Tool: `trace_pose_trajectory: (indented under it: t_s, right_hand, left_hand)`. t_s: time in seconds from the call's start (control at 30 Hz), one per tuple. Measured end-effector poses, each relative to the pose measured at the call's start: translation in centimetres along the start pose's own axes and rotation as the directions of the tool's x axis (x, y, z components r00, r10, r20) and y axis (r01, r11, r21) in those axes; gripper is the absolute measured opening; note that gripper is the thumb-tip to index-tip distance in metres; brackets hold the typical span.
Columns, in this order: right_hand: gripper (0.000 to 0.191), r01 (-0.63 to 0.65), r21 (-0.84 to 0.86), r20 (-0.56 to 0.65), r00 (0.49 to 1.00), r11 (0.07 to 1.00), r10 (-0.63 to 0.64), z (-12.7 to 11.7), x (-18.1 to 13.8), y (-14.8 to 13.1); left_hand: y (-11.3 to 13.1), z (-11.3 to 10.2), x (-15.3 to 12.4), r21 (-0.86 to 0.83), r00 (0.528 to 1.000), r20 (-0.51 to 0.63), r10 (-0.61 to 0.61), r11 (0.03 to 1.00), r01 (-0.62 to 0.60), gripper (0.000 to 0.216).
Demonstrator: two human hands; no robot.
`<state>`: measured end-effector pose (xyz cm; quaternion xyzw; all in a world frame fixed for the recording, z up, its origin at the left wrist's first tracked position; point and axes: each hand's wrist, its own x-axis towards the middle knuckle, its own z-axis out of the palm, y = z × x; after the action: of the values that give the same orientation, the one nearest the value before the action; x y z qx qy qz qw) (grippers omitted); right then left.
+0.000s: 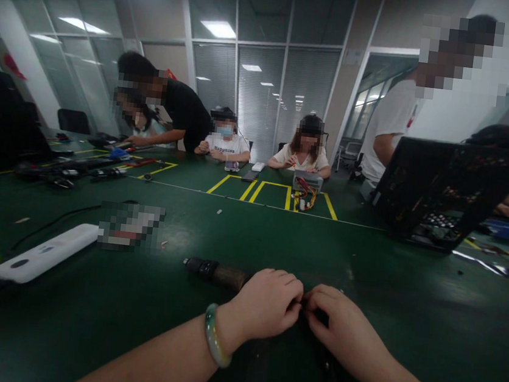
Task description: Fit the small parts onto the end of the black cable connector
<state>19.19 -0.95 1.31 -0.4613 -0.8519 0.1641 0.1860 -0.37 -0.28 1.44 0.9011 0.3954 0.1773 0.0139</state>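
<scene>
My left hand, with a green jade bangle on the wrist, is curled closed at the near edge of the green table. My right hand is closed too, fingertips meeting the left hand's. Between them they pinch something small and dark that I cannot make out. A dark cylindrical tool with a black tip lies on the table just left of and behind my left hand, partly hidden by it.
A white power strip with a black cable lies at the left. A black computer case stands at the right, a person in white behind it. Several seated people work at the far side, near a power supply inside yellow floor-tape marks.
</scene>
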Motion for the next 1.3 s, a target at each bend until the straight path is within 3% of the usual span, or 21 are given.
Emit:
trace_pose_trajectory:
  t_s: [0.23, 0.5, 0.87, 1.3]
  right_hand:
    - [0.011, -0.027, -0.053, -0.037, 0.999, 0.998, 0.025, 0.2, -0.3, -0.4]
    - [0.012, -0.122, -0.167, -0.112, 0.988, 0.978, 0.105, 0.6, -0.5, -0.8]
    - [0.013, -0.158, -0.065, -0.027, 0.987, 0.985, 0.156, 0.9, -0.2, -0.5]
    - [0.013, -0.186, 0.008, 0.000, 0.983, 0.983, 0.186, 0.7, -0.1, -0.1]
  left_hand:
    - [0.1, 0.6, -0.1, -0.041, 0.997, 0.003, -0.082, 0.996, 0.082, 0.008]
    - [0.3, 0.4, -0.1, -0.023, 1.000, -0.015, -0.006, 1.000, 0.005, 0.008]
    - [0.3, 0.0, 0.0, -0.005, 1.000, -0.009, 0.017, 1.000, -0.017, 0.008]
    - [-0.6, -0.8, -0.1, -0.011, 0.987, 0.055, 0.152, 0.988, -0.152, 0.008]
